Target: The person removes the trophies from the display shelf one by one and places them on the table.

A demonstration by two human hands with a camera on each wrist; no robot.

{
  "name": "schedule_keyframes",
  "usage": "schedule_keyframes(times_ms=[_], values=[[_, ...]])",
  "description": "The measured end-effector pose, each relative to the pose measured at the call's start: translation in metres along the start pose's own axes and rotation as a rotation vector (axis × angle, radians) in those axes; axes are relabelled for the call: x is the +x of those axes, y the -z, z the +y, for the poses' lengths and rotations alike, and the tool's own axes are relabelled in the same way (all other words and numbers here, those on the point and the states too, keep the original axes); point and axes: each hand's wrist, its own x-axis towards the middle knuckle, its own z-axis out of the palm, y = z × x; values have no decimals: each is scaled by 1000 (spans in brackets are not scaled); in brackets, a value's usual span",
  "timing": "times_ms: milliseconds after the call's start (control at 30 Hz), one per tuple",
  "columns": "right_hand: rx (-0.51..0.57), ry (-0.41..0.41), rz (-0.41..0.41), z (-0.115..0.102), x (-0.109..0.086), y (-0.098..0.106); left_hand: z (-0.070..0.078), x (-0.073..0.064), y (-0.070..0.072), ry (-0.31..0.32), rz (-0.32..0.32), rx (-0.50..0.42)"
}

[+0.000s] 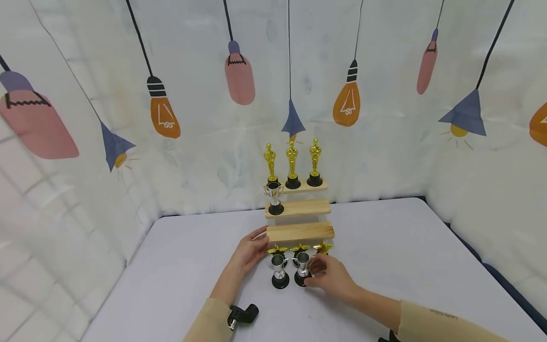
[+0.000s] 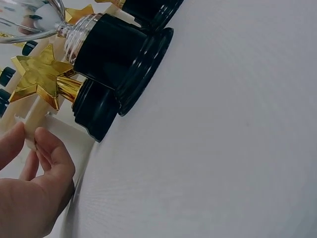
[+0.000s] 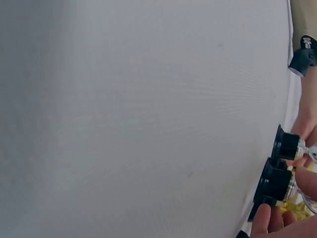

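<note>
In the head view my right hand point(image 1: 335, 280) grips a small silver trophy cup point(image 1: 303, 259) with a black base, from its right side. Just left of it, a matching silver cup point(image 1: 279, 273) stands upright on the table. My left hand point(image 1: 248, 252) pinches the left end of the lowest wooden shelf step point(image 1: 300, 232); the left wrist view shows thumb and fingers on that wood. Several gold star trophies, one at the left point(image 2: 42, 77), stand between the cups and the step, partly hidden. The right wrist view has the gripped cup's black base point(image 3: 275, 183) between thumb and fingers.
Above the lowest step, the middle step point(image 1: 305, 207) bears one silver cup point(image 1: 275, 202) at its left end. Gold figurine trophies point(image 1: 292, 161) line the top step point(image 1: 305, 186). A white table point(image 1: 205, 247) lies beneath, with a lamp-patterned curtain point(image 1: 192, 166) behind.
</note>
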Motion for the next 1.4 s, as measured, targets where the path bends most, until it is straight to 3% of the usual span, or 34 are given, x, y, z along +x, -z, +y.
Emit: schedule_keyframes(times_ms=[167, 300, 633, 800, 1100, 1267, 1400], values=[[15, 45, 28, -6, -5, 12, 0, -2, -1, -1, 7, -6], [-58, 85, 59, -13, -1, 23, 2, -2, -2, 4, 15, -8], [-69, 225, 151, -49, 32, 51, 8, -2, -3, -36, -10, -9], [-35, 198, 129, -59, 54, 52, 7, -5, -1, -25, -8, 17], [0, 126, 13, -65, 90, 43, 1, -6, 2, -29, 11, 28], [-28, 97, 7, -63, 104, 42, -2, -6, 1, -6, 2, 47], [-48, 121, 16, -67, 117, 44, 4, -3, -2, -27, 15, 60]])
